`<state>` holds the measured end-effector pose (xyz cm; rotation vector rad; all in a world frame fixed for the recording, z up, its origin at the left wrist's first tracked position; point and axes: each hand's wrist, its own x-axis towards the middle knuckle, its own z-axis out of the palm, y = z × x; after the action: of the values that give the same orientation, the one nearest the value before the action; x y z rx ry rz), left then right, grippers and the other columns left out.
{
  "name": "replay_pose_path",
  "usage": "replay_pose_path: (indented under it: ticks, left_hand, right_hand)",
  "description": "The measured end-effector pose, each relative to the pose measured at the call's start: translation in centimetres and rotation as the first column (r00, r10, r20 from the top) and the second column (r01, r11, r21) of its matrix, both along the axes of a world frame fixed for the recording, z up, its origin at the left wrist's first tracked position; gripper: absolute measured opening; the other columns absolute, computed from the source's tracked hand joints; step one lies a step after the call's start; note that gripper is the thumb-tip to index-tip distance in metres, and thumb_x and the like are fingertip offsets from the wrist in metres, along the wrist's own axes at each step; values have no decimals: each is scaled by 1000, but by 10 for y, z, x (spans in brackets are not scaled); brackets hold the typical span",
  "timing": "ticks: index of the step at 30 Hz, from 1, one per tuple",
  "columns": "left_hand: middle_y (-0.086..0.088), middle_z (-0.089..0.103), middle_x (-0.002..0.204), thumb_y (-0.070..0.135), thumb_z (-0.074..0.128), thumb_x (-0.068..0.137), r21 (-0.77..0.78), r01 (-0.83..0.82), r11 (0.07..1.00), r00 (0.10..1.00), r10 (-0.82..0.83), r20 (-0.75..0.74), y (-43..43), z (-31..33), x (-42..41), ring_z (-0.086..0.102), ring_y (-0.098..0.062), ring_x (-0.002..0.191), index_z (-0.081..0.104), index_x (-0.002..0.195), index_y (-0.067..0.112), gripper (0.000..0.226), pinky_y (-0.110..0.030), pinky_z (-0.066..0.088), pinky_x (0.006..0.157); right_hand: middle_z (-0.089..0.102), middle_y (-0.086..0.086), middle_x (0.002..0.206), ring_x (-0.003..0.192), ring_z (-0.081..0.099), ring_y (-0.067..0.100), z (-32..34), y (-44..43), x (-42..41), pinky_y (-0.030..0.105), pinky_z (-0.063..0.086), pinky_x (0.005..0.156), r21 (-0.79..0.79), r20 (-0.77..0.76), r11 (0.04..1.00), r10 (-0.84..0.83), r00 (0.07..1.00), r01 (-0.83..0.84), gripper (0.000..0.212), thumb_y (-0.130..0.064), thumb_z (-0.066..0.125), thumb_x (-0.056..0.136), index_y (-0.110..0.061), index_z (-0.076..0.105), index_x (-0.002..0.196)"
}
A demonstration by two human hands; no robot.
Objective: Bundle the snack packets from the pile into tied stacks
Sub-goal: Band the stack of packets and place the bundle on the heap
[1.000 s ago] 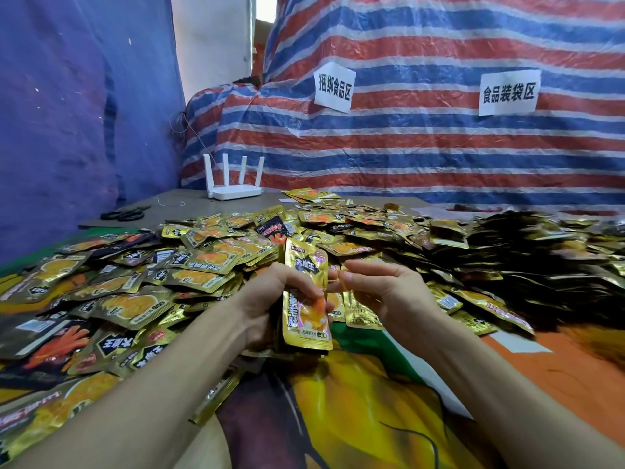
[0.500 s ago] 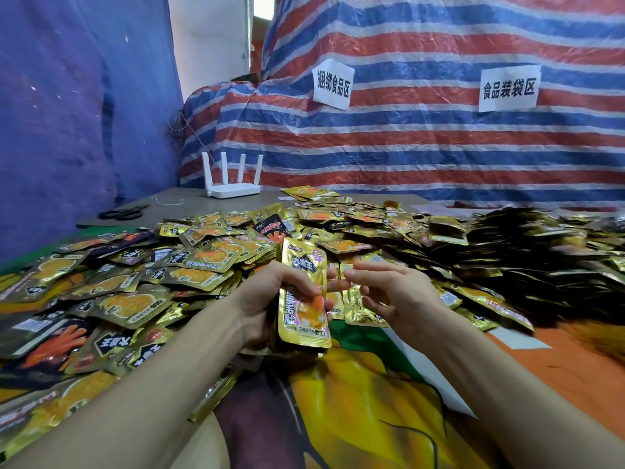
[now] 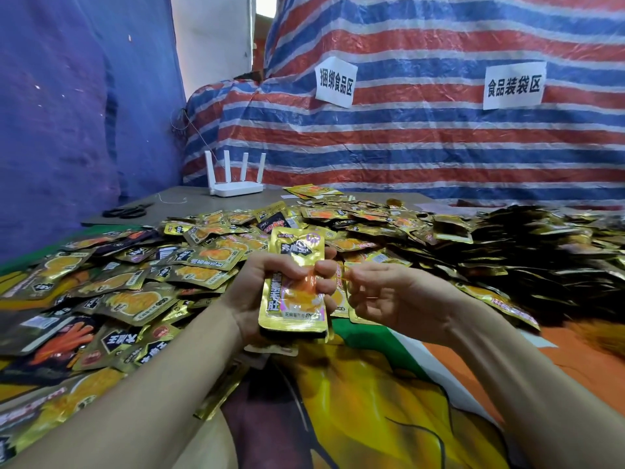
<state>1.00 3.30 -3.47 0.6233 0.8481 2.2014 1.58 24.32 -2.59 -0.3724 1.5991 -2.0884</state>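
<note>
My left hand [image 3: 270,292] grips a small stack of gold snack packets [image 3: 294,302], held upright with fingers and thumb curled round its middle. My right hand [image 3: 389,299] hovers just right of the stack, fingers loosely curled, thumb and forefinger close together; I cannot tell whether they pinch anything. A large pile of gold and black packets [image 3: 169,275] covers the table to the left and behind. Darker stacked packets [image 3: 527,252] lie at the right.
A white router [image 3: 236,186] with several antennas stands at the back of the table, black scissors [image 3: 126,211] to its left. A striped tarp [image 3: 439,130] with two paper signs rises behind. A printed yellow and orange sheet [image 3: 372,401] covers the near table.
The left hand has raised the stack slightly and closed its fingers more across the front. The right hand has drawn a little away to the right of the stack.
</note>
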Motion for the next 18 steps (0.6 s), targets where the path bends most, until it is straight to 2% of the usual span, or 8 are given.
replay_pose_path:
  ticks: [3, 5, 7, 10, 12, 14, 18]
  left_hand:
    - [-7, 52, 86, -8, 72, 55, -43, -21, 999, 1000, 22, 12, 2, 0, 1, 54, -19, 69, 67, 102, -1, 48, -34, 53, 67]
    - [-7, 52, 85, -8, 73, 55, -58, -15, 998, 1000, 16, 13, 3, 1, 2, 53, -18, 69, 69, 99, 0, 45, -33, 51, 68]
    - [-6, 53, 84, -6, 73, 56, -97, 12, 995, 1000, -12, -2, 3, 3, 4, 53, -18, 70, 69, 95, 1, 40, -32, 50, 71]
    - [-11, 56, 79, -8, 70, 61, -117, 106, 987, 994, -103, 32, 6, 3, 8, 57, -23, 71, 61, 90, 0, 32, -35, 55, 71]
    - [-12, 54, 79, -8, 68, 63, -100, 135, 986, 990, -130, 56, 8, 3, 8, 57, -24, 70, 55, 92, 0, 33, -38, 56, 72]
    - [-10, 52, 81, -4, 69, 63, -147, 117, 982, 993, -115, 26, 10, 3, 8, 56, -23, 70, 53, 94, 3, 35, -36, 54, 73]
    - [-13, 55, 80, -3, 68, 59, -243, 31, 970, 999, -24, 33, 11, 1, 4, 57, -25, 71, 60, 91, 0, 33, -34, 56, 70]
  right_hand:
    - [63, 5, 85, 79, 60, 17, 4, 4, 1, 26, 55, 78, -76, -104, 997, -6, 995, -2, 9, -23, 74, 76, -14, 71, 77]
    - [63, 4, 85, 85, 61, 21, 5, 4, 2, 33, 53, 88, -243, -88, 970, -18, 996, -5, 11, -20, 64, 84, -15, 67, 75]
    - [63, 2, 79, 83, 63, 23, 5, 1, 2, 35, 55, 87, -386, -63, 923, -19, 998, -7, 20, -18, 55, 88, -15, 66, 72]
    - [68, 1, 74, 72, 67, 20, 5, -2, 2, 34, 60, 77, -507, -37, 862, -53, 998, 27, 26, -10, 51, 85, -10, 75, 75]
    - [74, 2, 86, 64, 66, 13, 2, -3, 0, 29, 61, 68, -499, -61, 866, -66, 996, 27, 32, -3, 52, 84, -11, 82, 93]
    - [77, 4, 108, 64, 68, 9, 0, -6, 0, 22, 60, 63, -448, -114, 894, -89, 990, 29, 37, 1, 54, 86, -17, 82, 105]
    - [72, 11, 124, 93, 77, 28, -5, -9, -3, 22, 60, 58, -351, -182, 932, -165, 969, 92, 37, -5, 70, 78, -21, 80, 109]
